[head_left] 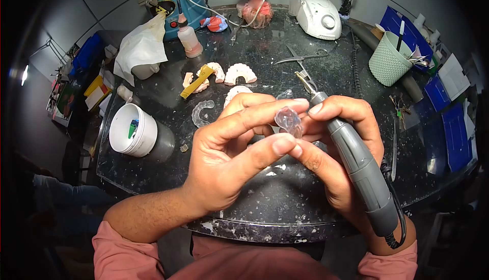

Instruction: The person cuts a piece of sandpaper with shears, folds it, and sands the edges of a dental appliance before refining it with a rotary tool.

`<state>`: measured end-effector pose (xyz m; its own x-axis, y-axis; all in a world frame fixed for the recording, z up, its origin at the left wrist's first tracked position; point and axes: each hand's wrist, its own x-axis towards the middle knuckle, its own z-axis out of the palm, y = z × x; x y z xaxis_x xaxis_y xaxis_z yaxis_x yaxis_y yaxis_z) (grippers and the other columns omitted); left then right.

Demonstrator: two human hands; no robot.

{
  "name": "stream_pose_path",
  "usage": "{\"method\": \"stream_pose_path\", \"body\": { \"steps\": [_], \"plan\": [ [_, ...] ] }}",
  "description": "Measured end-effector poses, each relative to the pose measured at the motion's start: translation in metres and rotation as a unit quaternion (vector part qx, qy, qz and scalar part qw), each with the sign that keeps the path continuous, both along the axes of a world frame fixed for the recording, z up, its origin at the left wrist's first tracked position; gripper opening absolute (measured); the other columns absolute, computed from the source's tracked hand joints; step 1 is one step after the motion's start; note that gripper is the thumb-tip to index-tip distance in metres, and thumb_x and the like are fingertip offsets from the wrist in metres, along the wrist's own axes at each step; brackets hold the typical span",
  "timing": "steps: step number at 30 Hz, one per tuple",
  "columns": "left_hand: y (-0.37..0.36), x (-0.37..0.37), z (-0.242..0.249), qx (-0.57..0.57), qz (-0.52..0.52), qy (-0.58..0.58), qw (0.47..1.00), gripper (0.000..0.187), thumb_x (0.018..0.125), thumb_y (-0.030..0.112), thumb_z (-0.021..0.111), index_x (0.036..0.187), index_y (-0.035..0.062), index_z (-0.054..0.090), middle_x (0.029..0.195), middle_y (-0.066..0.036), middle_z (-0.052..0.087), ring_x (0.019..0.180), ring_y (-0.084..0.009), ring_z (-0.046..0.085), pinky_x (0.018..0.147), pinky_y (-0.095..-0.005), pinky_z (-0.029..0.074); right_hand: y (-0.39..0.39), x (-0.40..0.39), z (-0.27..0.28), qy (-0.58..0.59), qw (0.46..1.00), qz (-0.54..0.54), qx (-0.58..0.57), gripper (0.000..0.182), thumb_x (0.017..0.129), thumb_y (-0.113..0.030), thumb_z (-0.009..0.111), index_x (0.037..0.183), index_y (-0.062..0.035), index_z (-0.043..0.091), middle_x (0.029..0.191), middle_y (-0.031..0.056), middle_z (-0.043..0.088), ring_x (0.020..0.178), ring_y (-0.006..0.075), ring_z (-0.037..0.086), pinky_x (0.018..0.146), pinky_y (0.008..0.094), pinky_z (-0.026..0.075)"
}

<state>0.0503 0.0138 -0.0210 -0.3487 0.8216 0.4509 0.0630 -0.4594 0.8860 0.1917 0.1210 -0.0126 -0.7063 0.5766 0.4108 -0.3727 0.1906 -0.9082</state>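
Note:
My left hand (216, 157) grips a clear plastic dental tray (289, 121) between thumb and fingertips. My right hand (331, 175) is closed around a dark grey rotary handpiece (354, 157), its tip pointing up and away. The right thumb and fingertips also meet the tray, close by the left ones. Beyond the hands lie pale plaster dental models (240, 74), one partly hidden by my left hand. A second clear dental tray (199, 114) rests left of that hand. Metal pliers (308, 81) appear just past the handpiece tip.
On the black worktop (265, 203), a white tub (133, 132) stands left and a green cup of tools (389, 58) right. Scissors (300, 57), a yellow strip (197, 82), a dropper bottle (190, 41) and a white control unit (318, 17) lie farther back. A cord (402, 221) hangs from the handpiece.

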Motion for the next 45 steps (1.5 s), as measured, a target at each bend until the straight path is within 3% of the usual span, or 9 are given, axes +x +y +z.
{"method": "stream_pose_path", "body": {
  "steps": [3, 5, 6, 12, 27, 29, 36, 38, 45],
  "plan": [
    [0.001, 0.001, 0.0, 0.009, -0.019, -0.007, 1.0, 0.029, 0.097, 0.011, 0.058, 0.123, -0.0015, 0.059, 0.115, -0.014, 0.064, 0.116, -0.0209, 0.056, 0.1, -0.0329, 0.046, 0.002, -0.002, 0.0, 0.024, 0.998, -0.007, 0.059, 0.042, 0.084, -0.004, 0.072, 0.119, -0.0032, 0.049, 0.102, 0.0101, 0.061, 0.098, 0.0168, 0.063, 0.087, 0.0316, 0.05],
    [0.0, 0.005, 0.005, -0.006, -0.025, -0.118, 0.993, 0.033, 0.097, 0.015, 0.057, 0.124, -0.0033, 0.056, 0.122, -0.019, 0.06, 0.11, -0.0266, 0.062, 0.093, -0.0383, 0.051, 0.005, -0.001, 0.005, 0.031, 0.993, -0.04, 0.111, 0.047, 0.09, -0.028, 0.067, 0.124, -0.0013, 0.05, 0.103, 0.0124, 0.06, 0.098, 0.0181, 0.061, 0.087, 0.0334, 0.048],
    [-0.003, 0.004, 0.008, -0.051, -0.025, -0.14, 0.988, 0.035, 0.096, 0.012, 0.056, 0.128, -0.0029, 0.052, 0.118, -0.022, 0.062, 0.104, -0.0304, 0.066, 0.087, -0.0392, 0.056, 0.014, 0.01, 0.015, -0.056, 0.944, -0.124, 0.302, 0.055, 0.092, -0.044, 0.057, 0.125, -0.0001, 0.052, 0.106, 0.0161, 0.059, 0.094, 0.02, 0.058, 0.087, 0.0343, 0.046],
    [-0.006, 0.004, 0.009, -0.083, -0.068, -0.171, 0.98, 0.039, 0.094, 0.011, 0.06, 0.128, -0.006, 0.052, 0.112, -0.019, 0.065, 0.103, -0.0255, 0.066, 0.089, -0.0367, 0.054, 0.023, 0.01, 0.024, 0.033, 0.882, -0.015, 0.47, 0.043, 0.086, -0.022, 0.069, 0.117, -0.0051, 0.044, 0.098, 0.0169, 0.057, 0.107, 0.042, 0.06, 0.102, 0.0571, 0.042],
    [-0.006, 0.002, 0.009, -0.078, 0.0, -0.043, 0.996, 0.038, 0.094, 0.009, 0.06, 0.128, -0.0062, 0.056, 0.124, -0.016, 0.062, 0.106, -0.019, 0.063, 0.095, -0.0325, 0.049, 0.019, 0.004, 0.008, 0.069, 0.9, -0.013, 0.43, 0.04, 0.082, -0.009, 0.07, 0.115, -0.006, 0.047, 0.097, 0.0138, 0.054, 0.11, 0.0401, 0.061, 0.106, 0.0585, 0.037],
    [-0.006, 0.001, 0.008, -0.056, 0.04, 0.013, 0.998, 0.035, 0.094, 0.0, 0.06, 0.128, 0.0002, 0.059, 0.111, -0.01, 0.068, 0.084, -0.0058, 0.061, 0.071, -0.0201, 0.051, 0.02, 0.004, 0.008, 0.069, 0.902, -0.006, 0.425, 0.039, 0.083, -0.01, 0.069, 0.114, -0.0055, 0.047, 0.098, 0.0141, 0.054, 0.109, 0.0396, 0.062, 0.106, 0.0587, 0.038],
    [-0.005, -0.004, 0.006, -0.042, 0.069, 0.079, 0.994, 0.034, 0.091, -0.002, 0.061, 0.125, 0.0001, 0.062, 0.114, -0.01, 0.068, 0.092, -0.0082, 0.062, 0.079, -0.0215, 0.05, 0.021, 0.003, 0.008, 0.076, 0.911, -0.007, 0.406, 0.04, 0.082, -0.013, 0.071, 0.114, -0.0044, 0.048, 0.097, 0.0146, 0.056, 0.108, 0.0383, 0.062, 0.106, 0.0595, 0.037],
    [-0.006, -0.007, 0.006, -0.052, 0.052, 0.117, 0.99, 0.034, 0.093, 0.003, 0.061, 0.125, -0.0048, 0.059, 0.124, -0.016, 0.063, 0.112, -0.0171, 0.06, 0.096, -0.0293, 0.047, 0.023, 0.003, 0.008, 0.077, 0.907, 0.002, 0.415, 0.04, 0.082, -0.014, 0.071, 0.113, -0.0042, 0.049, 0.097, 0.0147, 0.057, 0.108, 0.0383, 0.062, 0.106, 0.0595, 0.037],
    [-0.006, -0.009, 0.009, -0.065, 0.053, 0.128, 0.988, 0.032, 0.091, 0.002, 0.062, 0.123, -0.0039, 0.061, 0.118, -0.014, 0.065, 0.107, -0.0157, 0.062, 0.093, -0.0275, 0.048, 0.026, 0.005, 0.012, 0.085, 0.918, 0.009, 0.388, 0.037, 0.08, -0.016, 0.073, 0.109, -0.0054, 0.053, 0.096, 0.0134, 0.061, 0.108, 0.039, 0.063, 0.107, 0.0612, 0.035]
  ]
}}
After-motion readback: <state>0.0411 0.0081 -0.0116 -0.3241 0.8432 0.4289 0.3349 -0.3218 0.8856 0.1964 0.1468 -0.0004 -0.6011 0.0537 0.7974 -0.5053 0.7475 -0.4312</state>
